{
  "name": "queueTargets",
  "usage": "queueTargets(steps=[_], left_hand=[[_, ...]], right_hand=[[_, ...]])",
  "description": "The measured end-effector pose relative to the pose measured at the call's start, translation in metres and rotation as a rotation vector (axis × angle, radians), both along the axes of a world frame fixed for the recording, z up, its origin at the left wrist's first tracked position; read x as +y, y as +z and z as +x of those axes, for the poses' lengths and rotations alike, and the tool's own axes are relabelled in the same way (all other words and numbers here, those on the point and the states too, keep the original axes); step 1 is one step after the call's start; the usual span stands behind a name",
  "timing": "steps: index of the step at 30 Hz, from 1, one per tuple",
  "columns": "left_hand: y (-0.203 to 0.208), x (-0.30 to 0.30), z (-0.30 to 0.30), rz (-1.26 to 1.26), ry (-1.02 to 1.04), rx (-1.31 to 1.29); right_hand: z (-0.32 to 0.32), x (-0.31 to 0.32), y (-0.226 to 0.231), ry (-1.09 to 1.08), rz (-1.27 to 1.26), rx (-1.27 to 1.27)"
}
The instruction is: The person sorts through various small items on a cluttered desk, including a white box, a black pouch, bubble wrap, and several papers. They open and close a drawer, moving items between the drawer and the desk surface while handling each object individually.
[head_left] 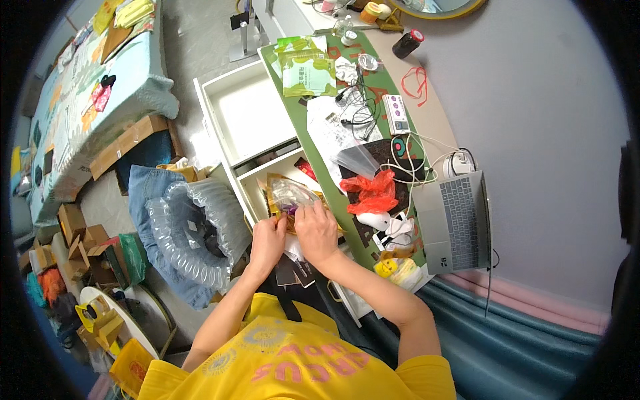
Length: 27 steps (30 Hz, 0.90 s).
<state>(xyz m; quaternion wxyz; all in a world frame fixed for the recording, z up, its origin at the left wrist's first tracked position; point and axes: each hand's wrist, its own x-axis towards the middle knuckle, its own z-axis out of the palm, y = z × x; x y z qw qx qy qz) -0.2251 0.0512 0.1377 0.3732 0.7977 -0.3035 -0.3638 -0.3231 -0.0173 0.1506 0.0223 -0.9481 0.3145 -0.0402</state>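
Note:
Both my hands are over the open lower drawer [250, 187]. A crinkled clear-and-gold plastic pouch [291, 191] with a bit of purple inside lies there. My left hand [269, 241] pinches the pouch's near edge. Beside it, almost touching, my right hand [316, 230] is closed on the same edge with its knuckles up. The fingertips are partly hidden. A red packet [305, 168] rests in the drawer behind the pouch. Dark flat cards [293, 273] and white paper show just below my wrists.
An open white drawer [247, 110] stands farther off. On the green-topped desk are a red plastic bag [370, 193], cables, a power strip [395, 115], green packets [308, 73] and a laptop [453, 223]. An inflated clear air-cushion bag [177, 227] sits left of my left arm.

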Motion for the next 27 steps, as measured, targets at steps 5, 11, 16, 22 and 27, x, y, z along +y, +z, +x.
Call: queueTargets(steps=[5, 11, 16, 22, 27], left_hand=[[-0.007, 0.0, 0.002, -0.025, 0.019, -0.004], [-0.003, 0.0, 0.003, -0.033, 0.007, -0.05], [-0.022, 0.017, 0.005, -0.009, -0.006, -0.097], [-0.037, 0.022, 0.008, 0.011, 0.004, -0.181], [-0.042, 0.024, 0.025, 0.102, -0.039, -0.116]], right_hand=[[-0.011, 0.006, 0.016, 0.102, 0.132, -0.137], [-0.012, 0.025, -0.009, -0.037, 0.586, -0.347], [0.014, 0.032, -0.006, -0.265, 0.56, -0.022], [-0.012, 0.05, -0.013, -0.112, 0.324, -0.023], [-0.042, 0.057, -0.008, 0.009, 0.265, -0.19]])
